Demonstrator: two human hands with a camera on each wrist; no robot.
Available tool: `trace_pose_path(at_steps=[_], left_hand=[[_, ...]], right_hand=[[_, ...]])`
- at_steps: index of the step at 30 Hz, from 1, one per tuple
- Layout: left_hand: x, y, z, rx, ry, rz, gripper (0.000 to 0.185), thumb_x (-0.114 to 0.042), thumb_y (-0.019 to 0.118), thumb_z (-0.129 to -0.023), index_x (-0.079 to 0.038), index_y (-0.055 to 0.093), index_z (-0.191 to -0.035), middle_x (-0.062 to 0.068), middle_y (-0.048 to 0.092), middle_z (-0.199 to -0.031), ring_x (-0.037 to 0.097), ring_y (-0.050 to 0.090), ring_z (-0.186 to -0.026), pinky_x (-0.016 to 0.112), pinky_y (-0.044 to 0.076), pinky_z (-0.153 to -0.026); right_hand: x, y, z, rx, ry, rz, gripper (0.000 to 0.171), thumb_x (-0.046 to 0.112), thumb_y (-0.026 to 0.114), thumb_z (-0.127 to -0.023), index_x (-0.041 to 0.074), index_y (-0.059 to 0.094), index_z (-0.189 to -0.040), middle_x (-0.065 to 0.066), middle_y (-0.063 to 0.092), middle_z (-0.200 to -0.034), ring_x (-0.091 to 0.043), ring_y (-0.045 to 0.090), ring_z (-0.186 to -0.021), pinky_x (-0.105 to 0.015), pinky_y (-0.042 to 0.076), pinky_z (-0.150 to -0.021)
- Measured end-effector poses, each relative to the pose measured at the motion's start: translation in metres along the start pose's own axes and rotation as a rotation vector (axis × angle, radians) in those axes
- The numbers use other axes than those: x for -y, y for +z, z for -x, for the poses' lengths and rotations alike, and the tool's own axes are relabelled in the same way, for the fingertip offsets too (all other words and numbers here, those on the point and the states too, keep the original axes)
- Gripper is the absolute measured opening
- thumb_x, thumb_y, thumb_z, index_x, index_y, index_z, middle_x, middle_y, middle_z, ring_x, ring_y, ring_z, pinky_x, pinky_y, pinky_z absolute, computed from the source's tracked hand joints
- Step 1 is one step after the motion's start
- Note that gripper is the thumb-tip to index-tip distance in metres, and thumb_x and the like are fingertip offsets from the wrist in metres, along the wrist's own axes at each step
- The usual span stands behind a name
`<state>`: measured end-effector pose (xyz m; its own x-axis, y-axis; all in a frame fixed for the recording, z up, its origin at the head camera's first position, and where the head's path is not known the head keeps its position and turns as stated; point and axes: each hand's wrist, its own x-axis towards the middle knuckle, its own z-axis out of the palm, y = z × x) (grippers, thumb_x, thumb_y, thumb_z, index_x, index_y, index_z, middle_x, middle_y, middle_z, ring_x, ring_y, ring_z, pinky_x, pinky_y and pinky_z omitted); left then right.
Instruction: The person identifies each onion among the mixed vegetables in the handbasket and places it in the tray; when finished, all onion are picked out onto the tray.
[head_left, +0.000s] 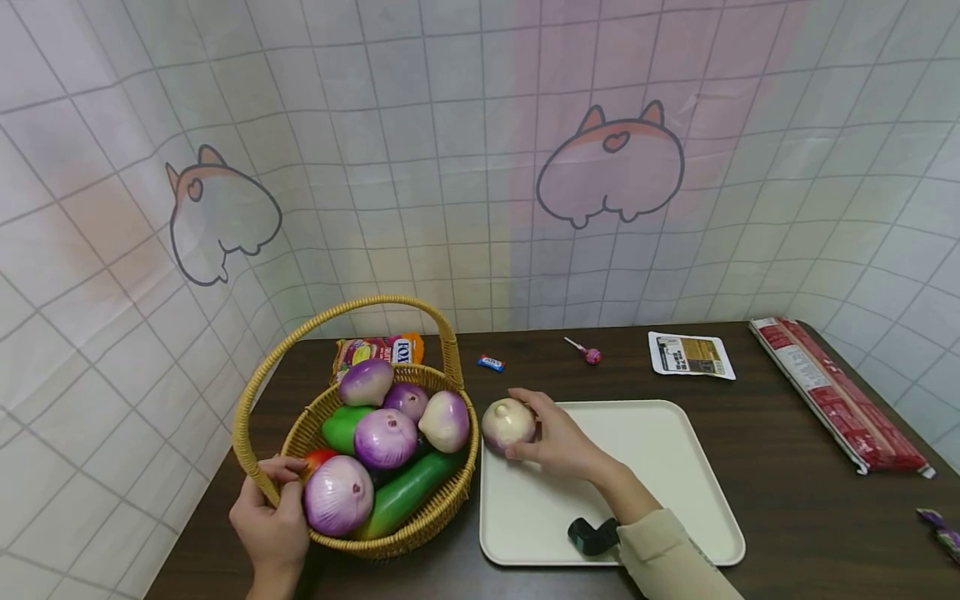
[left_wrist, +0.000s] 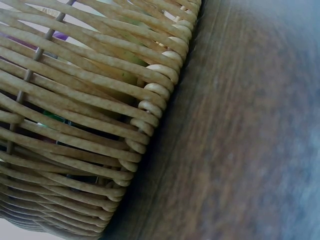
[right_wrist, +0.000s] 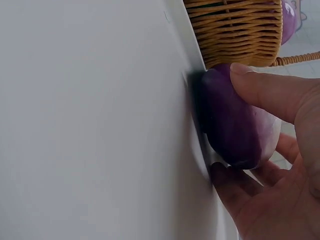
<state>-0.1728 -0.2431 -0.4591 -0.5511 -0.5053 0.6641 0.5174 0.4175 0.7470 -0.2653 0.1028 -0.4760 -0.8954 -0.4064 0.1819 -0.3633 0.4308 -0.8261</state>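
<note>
A wicker basket (head_left: 442,508) with a hoop handle sits on the dark table, filled with several purple-and-white onions (head_left: 386,438), green cucumbers (head_left: 405,492) and a red vegetable. My left hand (head_left: 272,517) grips the basket's near-left rim; the left wrist view shows only the woven basket wall (left_wrist: 75,125). My right hand (head_left: 551,442) holds a pale purple onion (head_left: 508,423) at the far-left corner of the cream tray (head_left: 660,450). In the right wrist view my fingers (right_wrist: 270,92) curl round the onion (right_wrist: 235,120) as it touches the tray (right_wrist: 90,125).
Behind the basket lies a candy bag (head_left: 378,348). A small blue sweet (head_left: 491,362), a lollipop (head_left: 587,352), a flat packet (head_left: 690,355) and a long red package (head_left: 840,396) lie on the table. A tiled cloth backdrop closes in the back and left.
</note>
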Motion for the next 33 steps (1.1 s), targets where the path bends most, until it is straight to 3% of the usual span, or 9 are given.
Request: trace_pose_path(at_steps=[4, 11, 18, 23, 27, 33], left_hand=[[-0.014, 0.002, -0.001, 0.004, 0.001, 0.002, 0.013, 0.026, 0.046, -0.071, 0.014, 0.049, -0.067, 0.013, 0.063, -0.071, 0.011, 0.063, -0.074, 0.023, 0.046, -0.091], [-0.014, 0.002, 0.000, 0.017, -0.011, 0.004, 0.013, 0.026, 0.047, -0.073, 0.015, 0.049, -0.068, 0.017, 0.063, -0.072, 0.012, 0.063, -0.076, 0.023, 0.047, -0.091], [-0.015, 0.003, 0.000, 0.017, -0.007, -0.002, 0.013, 0.026, 0.047, -0.073, 0.015, 0.049, -0.068, 0.025, 0.061, -0.073, 0.012, 0.063, -0.076, 0.025, 0.046, -0.094], [-0.015, 0.002, -0.001, 0.017, -0.008, -0.010, 0.013, 0.026, 0.047, -0.073, 0.014, 0.049, -0.068, 0.019, 0.062, -0.072, 0.013, 0.063, -0.075, 0.024, 0.046, -0.094], [-0.009, 0.001, -0.001, 0.012, -0.001, -0.009, 0.013, 0.026, 0.047, -0.072, 0.014, 0.049, -0.067, 0.009, 0.064, -0.071, 0.013, 0.063, -0.074, 0.024, 0.045, -0.095], [0.013, -0.003, 0.000, 0.005, -0.010, -0.011, 0.015, 0.025, 0.048, -0.072, 0.011, 0.051, -0.067, 0.006, 0.066, -0.073, 0.012, 0.064, -0.075, 0.026, 0.045, -0.095]], right_hand=[[0.000, -0.001, 0.000, -0.001, 0.000, -0.002, 0.086, 0.014, 0.084, -0.074, 0.003, 0.039, -0.145, -0.016, 0.048, -0.137, -0.028, 0.056, -0.112, -0.043, 0.045, -0.094], [-0.001, -0.001, 0.001, -0.009, 0.000, -0.002, 0.087, 0.014, 0.085, -0.072, 0.003, 0.039, -0.145, -0.017, 0.048, -0.135, -0.029, 0.055, -0.114, -0.045, 0.044, -0.096], [-0.001, -0.009, 0.002, -0.002, 0.004, -0.029, 0.084, 0.020, 0.083, -0.077, 0.003, 0.039, -0.146, -0.021, 0.042, -0.140, -0.039, 0.053, -0.120, -0.049, 0.046, -0.097], [0.001, -0.017, 0.002, -0.025, 0.000, -0.014, 0.081, 0.023, 0.081, -0.080, 0.004, 0.038, -0.146, -0.022, 0.036, -0.146, -0.043, 0.050, -0.121, -0.051, 0.046, -0.098], [0.007, -0.022, 0.002, -0.078, -0.015, 0.015, 0.077, 0.023, 0.078, -0.081, 0.004, 0.040, -0.145, -0.021, 0.032, -0.149, -0.042, 0.044, -0.129, -0.055, 0.041, -0.101], [0.021, -0.022, 0.002, -0.137, -0.054, 0.063, 0.068, 0.021, 0.075, -0.085, 0.005, 0.044, -0.143, -0.019, 0.036, -0.148, -0.035, 0.041, -0.134, -0.052, 0.041, -0.103]])
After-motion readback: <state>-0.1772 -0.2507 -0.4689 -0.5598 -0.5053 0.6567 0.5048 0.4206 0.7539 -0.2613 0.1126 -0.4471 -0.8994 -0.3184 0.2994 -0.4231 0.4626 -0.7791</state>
